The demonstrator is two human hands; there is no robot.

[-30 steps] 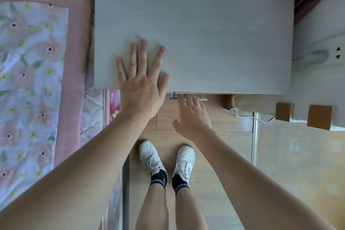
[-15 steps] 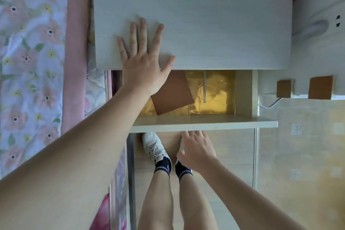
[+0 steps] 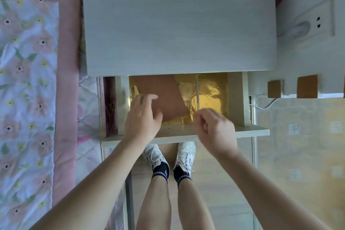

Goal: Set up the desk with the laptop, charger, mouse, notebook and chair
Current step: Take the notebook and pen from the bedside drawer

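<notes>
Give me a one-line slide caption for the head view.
Both hands reach into the open desk drawer: left hand over a brown notebook, right hand beside it; the desktop is bare.

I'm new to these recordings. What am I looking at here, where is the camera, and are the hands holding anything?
There is no machine: a person wears a wide-angle camera on the head, looking down past both arms to their shoes. The pale desk top is bare. Below it, a drawer stands open, lined with gold foil, with a brown notebook lying inside. The left hand reaches over the notebook with fingers spread, not clearly gripping it. The right hand hovers by the drawer front, loosely curled, holding nothing visible.
</notes>
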